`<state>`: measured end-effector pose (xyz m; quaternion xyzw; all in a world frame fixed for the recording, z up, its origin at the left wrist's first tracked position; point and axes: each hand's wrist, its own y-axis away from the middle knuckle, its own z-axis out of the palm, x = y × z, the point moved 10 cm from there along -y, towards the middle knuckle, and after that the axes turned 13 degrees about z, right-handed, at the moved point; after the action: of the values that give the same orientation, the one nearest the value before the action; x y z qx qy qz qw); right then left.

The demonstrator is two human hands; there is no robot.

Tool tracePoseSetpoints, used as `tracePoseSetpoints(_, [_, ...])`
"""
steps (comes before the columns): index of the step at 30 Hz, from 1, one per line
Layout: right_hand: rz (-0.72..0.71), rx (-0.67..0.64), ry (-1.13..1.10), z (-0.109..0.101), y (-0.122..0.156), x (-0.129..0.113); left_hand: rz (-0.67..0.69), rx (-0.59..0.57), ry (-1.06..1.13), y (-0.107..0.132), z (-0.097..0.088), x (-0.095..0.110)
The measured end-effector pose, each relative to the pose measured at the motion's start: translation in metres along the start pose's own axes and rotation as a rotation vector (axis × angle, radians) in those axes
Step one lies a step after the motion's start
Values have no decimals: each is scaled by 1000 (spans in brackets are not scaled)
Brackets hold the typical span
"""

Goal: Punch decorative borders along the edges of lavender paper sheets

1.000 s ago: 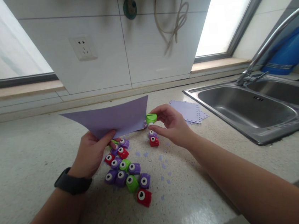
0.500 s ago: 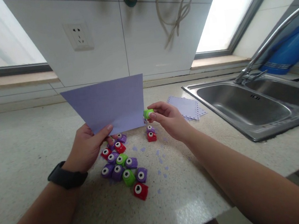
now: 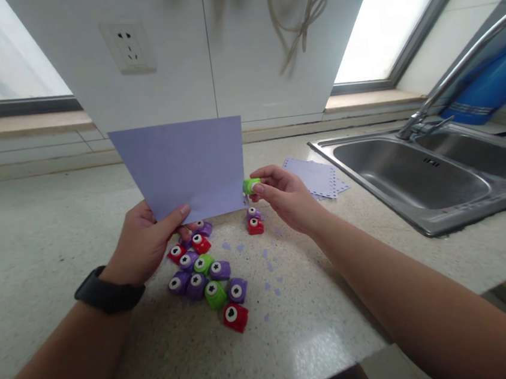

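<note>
My left hand (image 3: 156,233) pinches the lower left edge of a plain purple sheet of paper (image 3: 187,166), thumb in front, holding it tilted above the counter. Between the thumb and fingers of my right hand (image 3: 285,195) is a small green craft punch (image 3: 251,186), at the sheet's lower right edge. Whether the paper sits inside its slot is hard to make out. Under the sheet lie a purple punch (image 3: 252,213) and a red punch (image 3: 255,226). Several more red, purple and green punches (image 3: 203,264) are grouped below my left hand.
Small purple paper scraps (image 3: 270,266) are scattered on the speckled counter (image 3: 59,234). Behind my right hand lies a pile of purple sheets (image 3: 310,177) with punched edges. A steel sink (image 3: 410,179) with a tap (image 3: 413,124) is at the right.
The view has tipped down slightly, and the sheet has turned a little more level along its top edge. Both hands keep their hold on the paper and the green punch.
</note>
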<state>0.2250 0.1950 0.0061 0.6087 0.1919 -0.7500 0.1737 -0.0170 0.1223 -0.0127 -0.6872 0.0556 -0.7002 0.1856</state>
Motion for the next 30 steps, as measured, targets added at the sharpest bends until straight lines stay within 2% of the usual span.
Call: tracePoseSetpoints(30, [4,-13,-12,-1,0,4,-23,-70,-81,4,5,2])
